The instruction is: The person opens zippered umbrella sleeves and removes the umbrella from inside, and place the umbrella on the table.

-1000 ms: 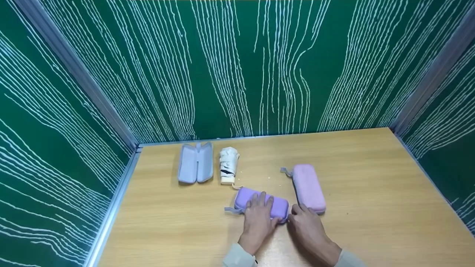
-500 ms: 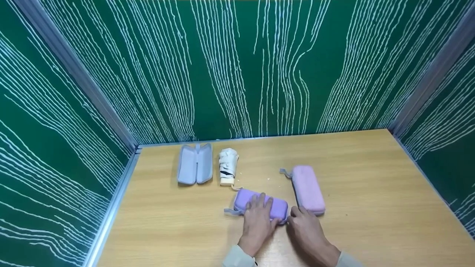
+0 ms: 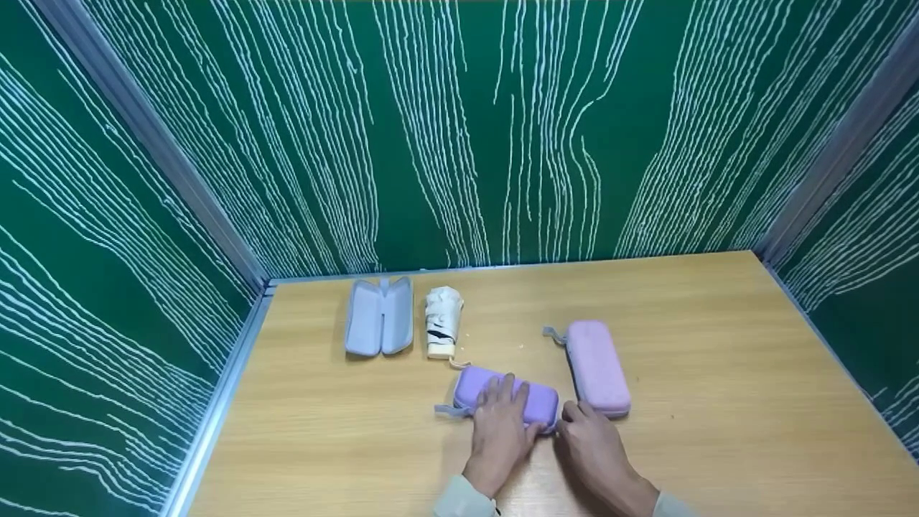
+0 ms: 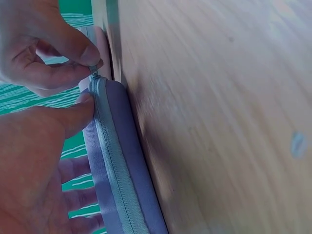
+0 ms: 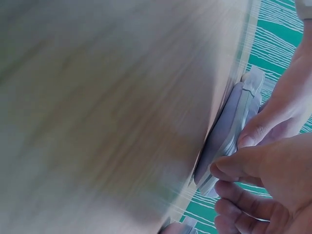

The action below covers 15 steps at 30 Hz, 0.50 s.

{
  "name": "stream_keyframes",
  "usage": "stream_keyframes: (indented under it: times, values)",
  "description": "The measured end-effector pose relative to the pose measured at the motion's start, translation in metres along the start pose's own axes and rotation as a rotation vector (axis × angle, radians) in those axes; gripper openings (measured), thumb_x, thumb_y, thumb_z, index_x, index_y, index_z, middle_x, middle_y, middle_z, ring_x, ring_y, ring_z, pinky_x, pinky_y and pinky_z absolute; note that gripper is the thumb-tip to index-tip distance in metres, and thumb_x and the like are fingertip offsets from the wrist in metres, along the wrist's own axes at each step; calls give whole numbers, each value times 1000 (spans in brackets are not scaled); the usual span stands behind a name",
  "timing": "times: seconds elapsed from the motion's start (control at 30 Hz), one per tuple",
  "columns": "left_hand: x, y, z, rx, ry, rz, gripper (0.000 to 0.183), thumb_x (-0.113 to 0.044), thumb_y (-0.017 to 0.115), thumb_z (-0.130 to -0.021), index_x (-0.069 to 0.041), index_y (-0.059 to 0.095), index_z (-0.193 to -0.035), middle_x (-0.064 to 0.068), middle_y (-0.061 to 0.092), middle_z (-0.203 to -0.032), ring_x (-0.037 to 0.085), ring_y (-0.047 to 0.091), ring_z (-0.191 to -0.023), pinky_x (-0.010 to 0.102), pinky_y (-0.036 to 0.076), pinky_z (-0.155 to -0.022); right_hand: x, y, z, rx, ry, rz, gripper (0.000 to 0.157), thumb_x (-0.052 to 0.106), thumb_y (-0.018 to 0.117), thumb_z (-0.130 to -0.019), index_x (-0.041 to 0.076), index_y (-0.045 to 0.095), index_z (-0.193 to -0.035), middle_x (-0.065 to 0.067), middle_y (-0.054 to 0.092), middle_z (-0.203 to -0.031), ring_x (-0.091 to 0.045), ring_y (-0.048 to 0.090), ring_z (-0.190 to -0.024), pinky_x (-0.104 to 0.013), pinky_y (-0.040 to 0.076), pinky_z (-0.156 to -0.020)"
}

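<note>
A purple zippered glasses case [image 3: 542,403] lies on the table with its zipped side toward me. My left hand [image 3: 497,431] holds it, fingers spread over the top and thumb at the near edge. At the case's right end, my right hand [image 3: 594,439] pinches the small metal zipper pull [image 4: 94,70] between thumb and forefinger. The zipper's teeth [image 4: 116,161] look closed along the side seen in the left wrist view. Fingers partly hide the pull in the right wrist view. Just beyond my right hand lies a pink zippered case [image 3: 597,366], its grey loop at the far end.
At the back left, a grey hard case [image 3: 365,323] lies spread with both halves up. Beside it is a folded white compact umbrella [image 3: 444,316], its cord reaching to the purple case. Green panels [image 3: 416,244] with white lines wall the wooden table [image 3: 689,316] behind and at both sides.
</note>
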<state>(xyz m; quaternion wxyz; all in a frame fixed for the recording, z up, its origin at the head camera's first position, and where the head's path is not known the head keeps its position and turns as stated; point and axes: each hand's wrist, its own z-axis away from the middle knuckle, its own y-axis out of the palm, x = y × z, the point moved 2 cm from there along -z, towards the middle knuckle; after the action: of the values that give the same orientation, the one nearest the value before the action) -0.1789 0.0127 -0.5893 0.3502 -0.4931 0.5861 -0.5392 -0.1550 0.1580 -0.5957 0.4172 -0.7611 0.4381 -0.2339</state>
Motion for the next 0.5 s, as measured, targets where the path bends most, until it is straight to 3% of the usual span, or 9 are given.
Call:
stream_keyframes:
  times: [0.3, 0.5]
  values:
    - [-3, 0, 1, -8, -22, 2, 70, -66, 54, -77, -26, 49, -134, 4, 45, -138, 27, 41, -126, 41, 33, -104, 4, -3, 0, -51, -50, 18, 6, -2, 63, -59, 2, 65, -62, -8, 49, -70, -24, 44, -61, -33, 42, -51]
    - [-3, -3, 0, -16, 3, -22, 71, -68, 52, -77, -25, 51, -133, 6, 47, -135, 27, 44, -122, 38, 40, -99, 3, -5, 1, -30, 3, 24, 6, -2, 65, -60, 3, 66, -64, -8, 50, -72, -24, 46, -62, -33, 44, -49]
